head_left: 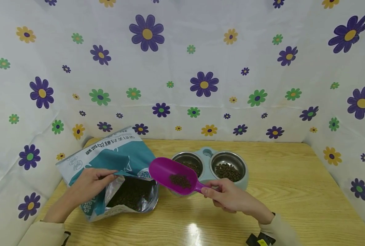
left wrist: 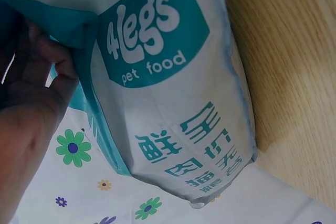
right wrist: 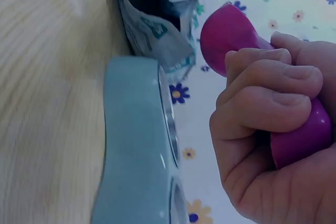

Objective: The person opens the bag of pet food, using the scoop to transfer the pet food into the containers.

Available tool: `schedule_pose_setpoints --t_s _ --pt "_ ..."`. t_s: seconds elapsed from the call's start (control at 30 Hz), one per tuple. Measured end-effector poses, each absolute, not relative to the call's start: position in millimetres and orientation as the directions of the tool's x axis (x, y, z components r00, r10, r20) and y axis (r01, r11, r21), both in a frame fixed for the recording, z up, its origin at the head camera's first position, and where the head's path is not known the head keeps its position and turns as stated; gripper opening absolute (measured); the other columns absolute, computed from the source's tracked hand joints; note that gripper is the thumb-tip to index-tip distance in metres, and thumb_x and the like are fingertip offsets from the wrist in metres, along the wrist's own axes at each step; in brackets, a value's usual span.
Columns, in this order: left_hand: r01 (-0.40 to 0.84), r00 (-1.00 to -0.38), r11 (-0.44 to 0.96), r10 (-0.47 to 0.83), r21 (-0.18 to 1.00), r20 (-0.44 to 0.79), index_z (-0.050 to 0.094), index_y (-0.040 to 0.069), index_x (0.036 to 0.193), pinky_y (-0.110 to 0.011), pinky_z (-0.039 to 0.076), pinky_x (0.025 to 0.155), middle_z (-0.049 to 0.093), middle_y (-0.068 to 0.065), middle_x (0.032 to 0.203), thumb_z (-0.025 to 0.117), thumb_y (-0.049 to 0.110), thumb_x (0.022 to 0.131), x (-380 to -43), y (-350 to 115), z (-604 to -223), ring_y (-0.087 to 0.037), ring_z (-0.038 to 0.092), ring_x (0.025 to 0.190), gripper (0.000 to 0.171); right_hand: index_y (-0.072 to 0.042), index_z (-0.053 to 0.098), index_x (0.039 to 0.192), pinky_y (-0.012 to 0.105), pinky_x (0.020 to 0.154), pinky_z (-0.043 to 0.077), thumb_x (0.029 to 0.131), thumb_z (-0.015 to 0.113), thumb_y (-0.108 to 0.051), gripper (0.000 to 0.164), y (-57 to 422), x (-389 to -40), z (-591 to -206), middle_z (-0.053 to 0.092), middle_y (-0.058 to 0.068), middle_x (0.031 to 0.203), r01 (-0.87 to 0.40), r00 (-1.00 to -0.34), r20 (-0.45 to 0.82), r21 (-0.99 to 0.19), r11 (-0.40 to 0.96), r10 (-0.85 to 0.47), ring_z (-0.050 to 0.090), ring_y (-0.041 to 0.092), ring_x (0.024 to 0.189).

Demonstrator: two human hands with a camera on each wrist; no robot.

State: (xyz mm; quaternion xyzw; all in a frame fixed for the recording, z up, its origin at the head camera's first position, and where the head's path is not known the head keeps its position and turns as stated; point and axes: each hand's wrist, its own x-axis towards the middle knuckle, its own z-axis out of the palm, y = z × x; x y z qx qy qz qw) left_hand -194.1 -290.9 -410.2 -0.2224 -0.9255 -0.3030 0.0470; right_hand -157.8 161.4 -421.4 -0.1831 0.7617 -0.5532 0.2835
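My right hand (head_left: 228, 196) grips the handle of a magenta scoop (head_left: 164, 169), its fingers wrapped round it in the right wrist view. A small heap of brown kibble (head_left: 180, 181) lies in the scoop near the handle. The scoop is above the table, overlapping the left bowl and the bag's edge in the head view. On the left, my left hand (head_left: 91, 184) pinches the rim of a teal and white pet food bag (head_left: 108, 153), whose mouth gapes toward me. Dark kibble fills part of its inside. The lettering "4Legs pet food" shows in the left wrist view.
Behind the scoop stands a pale blue double feeder (head_left: 207, 172). Kibble lies in both its left steel bowl (head_left: 186, 155) and right steel bowl (head_left: 236, 160). A wooden table (head_left: 280, 177) carries everything, with a flower-patterned cloth (head_left: 176, 65) hanging around its back and sides.
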Motion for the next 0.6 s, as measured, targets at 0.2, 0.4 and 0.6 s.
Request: schedule_pose_setpoints --t_s 0.2,0.4,0.6 --pt "0.425 -0.904 0.724 0.374 0.543 0.209 0.076 0.001 0.119 -0.024 0.032 0.046 0.055 0.013 0.060 0.064 0.012 0.101 -194 -291 -411 0.002 0.025 0.046 0.025 -0.003 0.064 0.104 0.021 0.037 0.026 0.106 0.056 -0.039 0.036 196 -156 -412 0.038 -0.006 0.057 0.005 -0.826 -0.232 -0.914 0.405 -0.514 0.026 0.004 0.040" --pt "0.415 -0.908 0.731 0.368 0.541 0.200 0.076 0.001 0.119 -0.024 0.032 0.046 0.058 0.012 0.062 0.064 0.012 0.101 -195 -291 -410 0.002 0.025 0.046 0.025 0.001 0.064 0.110 0.020 0.038 0.027 0.104 0.058 -0.042 0.044 233 -155 -408 0.040 -0.005 0.056 0.065 -0.865 -0.292 -0.871 0.487 -0.408 0.028 0.006 0.040" --pt "0.380 -0.921 0.738 0.355 0.558 0.159 0.075 0.001 0.121 -0.025 0.032 0.047 0.061 0.008 0.065 0.063 0.014 0.102 -196 -291 -409 0.000 0.028 0.048 0.027 0.001 0.064 0.112 0.019 0.037 0.027 0.105 0.056 -0.044 0.046 260 -152 -408 0.040 -0.004 0.056 0.097 -0.893 -0.311 -0.840 0.534 -0.326 0.027 0.006 0.039"
